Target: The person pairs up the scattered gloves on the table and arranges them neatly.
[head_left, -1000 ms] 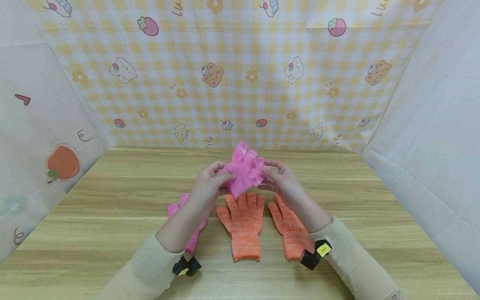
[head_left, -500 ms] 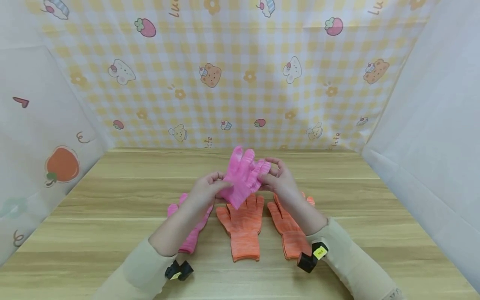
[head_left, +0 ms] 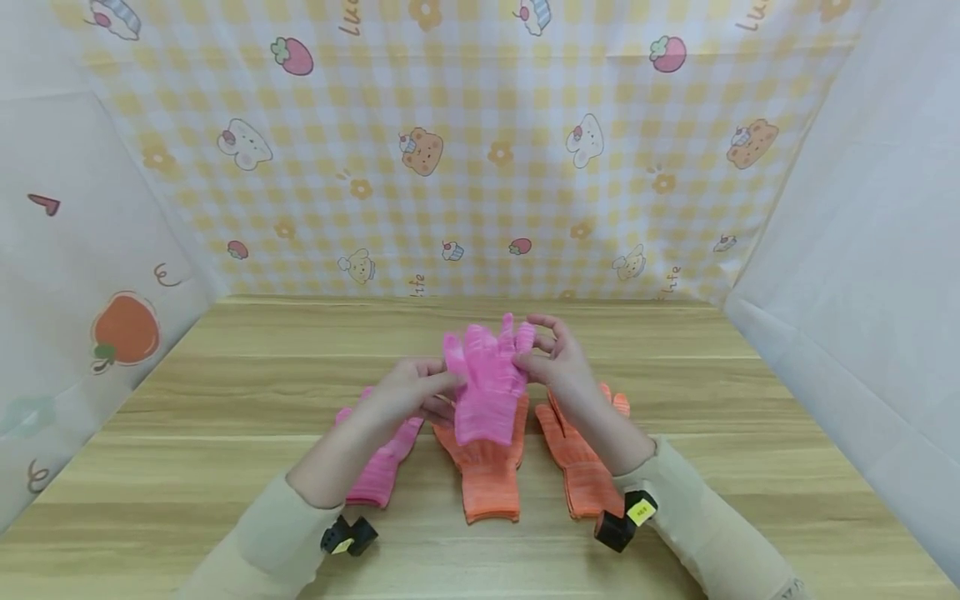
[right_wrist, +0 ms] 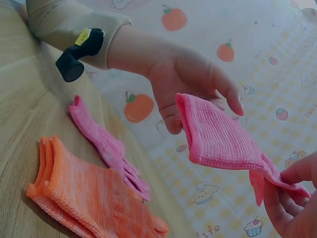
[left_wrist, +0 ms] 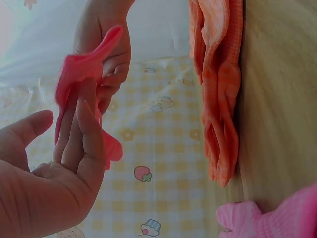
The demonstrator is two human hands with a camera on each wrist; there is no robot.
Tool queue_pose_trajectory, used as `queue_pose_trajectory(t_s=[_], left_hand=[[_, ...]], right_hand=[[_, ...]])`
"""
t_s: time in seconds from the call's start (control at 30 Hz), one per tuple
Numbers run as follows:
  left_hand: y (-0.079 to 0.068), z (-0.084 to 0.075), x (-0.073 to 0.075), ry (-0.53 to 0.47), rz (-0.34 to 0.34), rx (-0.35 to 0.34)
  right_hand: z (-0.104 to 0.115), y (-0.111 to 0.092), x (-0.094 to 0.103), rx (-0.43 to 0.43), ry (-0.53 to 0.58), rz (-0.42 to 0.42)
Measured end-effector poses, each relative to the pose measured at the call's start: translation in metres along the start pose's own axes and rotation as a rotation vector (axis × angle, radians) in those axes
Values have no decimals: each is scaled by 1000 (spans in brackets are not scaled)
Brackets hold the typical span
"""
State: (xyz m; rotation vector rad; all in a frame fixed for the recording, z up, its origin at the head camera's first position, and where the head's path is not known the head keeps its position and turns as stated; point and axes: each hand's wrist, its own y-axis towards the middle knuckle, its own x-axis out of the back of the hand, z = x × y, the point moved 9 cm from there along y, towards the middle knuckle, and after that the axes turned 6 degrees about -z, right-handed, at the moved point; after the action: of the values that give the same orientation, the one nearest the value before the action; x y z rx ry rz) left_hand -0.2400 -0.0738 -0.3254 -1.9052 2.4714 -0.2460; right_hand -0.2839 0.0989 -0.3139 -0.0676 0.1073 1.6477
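A pink knitted glove (head_left: 487, 400) is held up above the table, fingers pointing away and cuff toward me. My right hand (head_left: 562, 362) pinches its right edge by the fingers, as the right wrist view shows with the pink glove (right_wrist: 223, 131). My left hand (head_left: 412, 387) is at the glove's left side. Its fingers (left_wrist: 74, 134) lie fairly straight against the glove, while the thumb stands off it. Below, an orange glove stack (head_left: 491, 487) lies partly covered by the raised glove in the head view.
Another pink glove (head_left: 382, 471) lies at left, partly behind my left forearm. More orange gloves (head_left: 588, 475) lie at right under my right forearm. A yellow checked cloth (head_left: 480, 192) hangs behind the wooden table (head_left: 750, 467).
The pink glove has turned from tilted to nearly straight, its cuff swinging toward me, and has come lower. Its crumpled fingers are more spread. My left hand has shifted slightly down.
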Motion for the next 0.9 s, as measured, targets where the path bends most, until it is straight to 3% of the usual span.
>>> queue_pose_trajectory(t_s=[0.27, 0.4, 0.7, 0.9], left_hand=[[0, 6, -3, 113, 81, 23], [0, 6, -5, 123, 101, 16], [3, 2, 7, 84, -8, -27], [3, -2, 11, 73, -10, -59]], right_hand=[[5, -5, -4, 27, -21, 36], [8, -10, -7, 50, -36, 67], [8, -17, -16, 75, -38, 111], [8, -20, -20, 101, -52, 132]])
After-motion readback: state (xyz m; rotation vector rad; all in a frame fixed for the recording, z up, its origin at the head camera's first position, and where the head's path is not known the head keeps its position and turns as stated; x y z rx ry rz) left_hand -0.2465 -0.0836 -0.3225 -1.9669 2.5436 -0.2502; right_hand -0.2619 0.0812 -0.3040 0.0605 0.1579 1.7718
